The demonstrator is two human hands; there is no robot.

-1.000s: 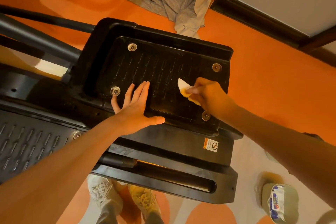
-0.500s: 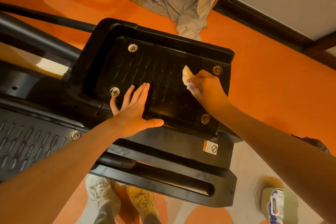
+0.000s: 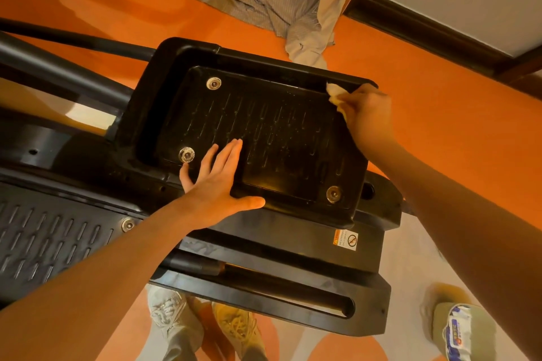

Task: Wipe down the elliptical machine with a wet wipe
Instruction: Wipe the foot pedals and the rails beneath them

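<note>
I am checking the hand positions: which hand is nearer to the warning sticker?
Left. The left hand lies flat on the pedal's near edge, up-left of the warning sticker; the right hand holds the wipe at the far corner.

Black ribbed pedal, white wipe, orange floor

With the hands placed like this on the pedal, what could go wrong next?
1. The right hand pinches only a small wet wipe at the far corner of the pedal; it may slip from the fingers or miss the raised rim.
2. The left hand presses flat on the pedal; if the pedal swings, it may lose its support.
3. The grooves may keep dirt.
</note>
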